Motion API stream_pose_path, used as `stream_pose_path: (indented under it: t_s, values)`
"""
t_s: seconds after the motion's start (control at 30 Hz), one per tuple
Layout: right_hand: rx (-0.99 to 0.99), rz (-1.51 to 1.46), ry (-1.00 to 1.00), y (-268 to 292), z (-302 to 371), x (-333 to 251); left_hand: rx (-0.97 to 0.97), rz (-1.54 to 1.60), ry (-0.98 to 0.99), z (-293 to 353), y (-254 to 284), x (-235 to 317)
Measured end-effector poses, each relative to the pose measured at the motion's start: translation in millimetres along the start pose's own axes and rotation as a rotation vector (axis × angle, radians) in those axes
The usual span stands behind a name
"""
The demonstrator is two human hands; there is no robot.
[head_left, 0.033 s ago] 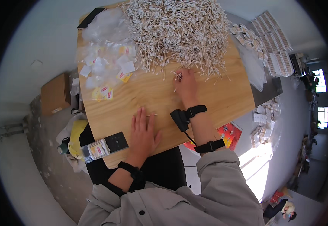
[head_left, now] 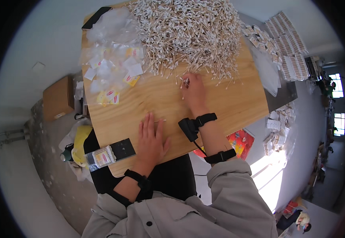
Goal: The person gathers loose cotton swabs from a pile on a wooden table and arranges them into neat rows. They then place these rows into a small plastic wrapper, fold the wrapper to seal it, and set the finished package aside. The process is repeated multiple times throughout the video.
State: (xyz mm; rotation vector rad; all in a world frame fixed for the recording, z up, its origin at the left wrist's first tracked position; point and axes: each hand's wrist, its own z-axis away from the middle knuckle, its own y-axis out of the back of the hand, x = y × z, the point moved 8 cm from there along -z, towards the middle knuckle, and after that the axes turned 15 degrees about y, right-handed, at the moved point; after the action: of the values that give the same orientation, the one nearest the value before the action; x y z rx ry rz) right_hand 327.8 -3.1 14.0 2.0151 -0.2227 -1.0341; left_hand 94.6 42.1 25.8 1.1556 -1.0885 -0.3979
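Observation:
A large heap of cotton swabs (head_left: 188,31) covers the far part of the wooden table (head_left: 228,103). At its near edge my right hand (head_left: 195,93) is closed, with a few white swab tips showing between thumb and fingers. My left hand (head_left: 150,141) lies flat on the wood, fingers stretched out. One loose swab (head_left: 160,120) shows by its fingertips, partly hidden by them. Left of that hand, a filled clear pack of swabs (head_left: 103,156) rests on a black strip (head_left: 123,148) at the table's near left corner.
Clear plastic bags (head_left: 111,27) and bags with yellow and white cards (head_left: 108,97) lie at the far left. Stacked swab packs (head_left: 285,33) stand beyond the right edge. A cardboard box (head_left: 58,99) sits on the left; a red-and-yellow package (head_left: 242,142) is below the table's right side.
My right hand has shifted slightly toward me and to the left, away from the heap, still closed on the swabs. My left hand stays where it was.

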Motion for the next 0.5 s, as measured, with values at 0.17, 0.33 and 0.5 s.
stream_pose_path:
  t_s: [0.17, 0.33, 0.5]
  values:
    - [-0.099, -0.326, 0.118, -26, 25, -54, -0.003, 0.019, -0.001, -1, 5, 1]
    - [-0.065, -0.922, 0.010, -43, 27, -63, -0.006, 0.003, -0.012, -2, 1, 0]
    - [0.044, -0.778, -0.172, -15, 20, 1, 0.011, 0.045, -0.013, -1, 3, -1]
